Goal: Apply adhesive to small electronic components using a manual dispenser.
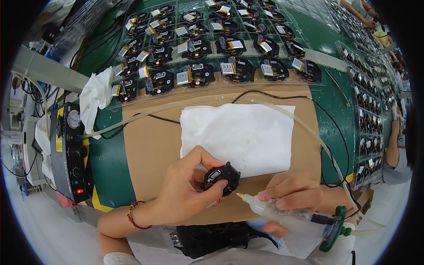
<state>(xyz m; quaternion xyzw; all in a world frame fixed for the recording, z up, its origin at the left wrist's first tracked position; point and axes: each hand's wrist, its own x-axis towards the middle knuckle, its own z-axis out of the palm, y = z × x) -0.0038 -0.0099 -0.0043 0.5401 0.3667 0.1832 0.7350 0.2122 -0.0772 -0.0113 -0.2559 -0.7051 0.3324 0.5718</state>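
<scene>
Between the thumb and fingers of my left hand [179, 192] is a small black smartwatch case [230, 173], tilted so that parts of its inside show. My right hand [297, 191] is wrapped round a dispensing syringe [293, 219] with a pale yellow tip and a green cap at its back end. The syringe tip points left and is close to the lower right edge of the case; whether it touches cannot be made out. Just beyond both hands lies a folded white cloth [238, 132] with small specks on it.
Clear trays [212, 86] of several black watch cases with silver batteries fill the far side. A black dispenser box [66, 154] with a gauge stands left; its clear hose [304, 121] arcs across to the syringe. Brown cardboard [150, 154] covers the green table. Another person's arm [392, 143] is at right.
</scene>
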